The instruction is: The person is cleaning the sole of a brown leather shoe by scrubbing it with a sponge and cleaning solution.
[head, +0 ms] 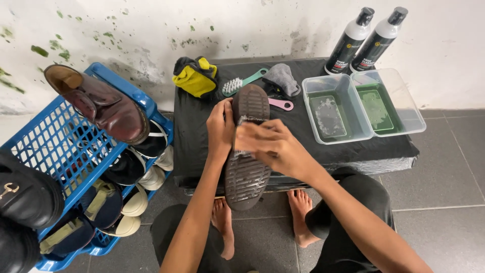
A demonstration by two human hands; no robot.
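Note:
I hold a dark shoe [247, 177] upside down over my lap, its worn grey sole facing up and its toe pointing toward the table. My left hand [220, 129] grips the shoe's left side near the toe end. My right hand [273, 146] lies across the middle of the sole, closed on a small brush [241, 121] that is mostly hidden under the fingers. A little white foam shows on the sole beside it.
A low black-covered table [197, 131] carries two clear tubs [336, 108] with water, two spray bottles [351, 40], a green-handled brush [242, 82], a grey cloth [282, 78] and a yellow-black cloth [194, 77]. At left, a blue crate [55, 146] holds several shoes, a brown shoe [101, 103] on top.

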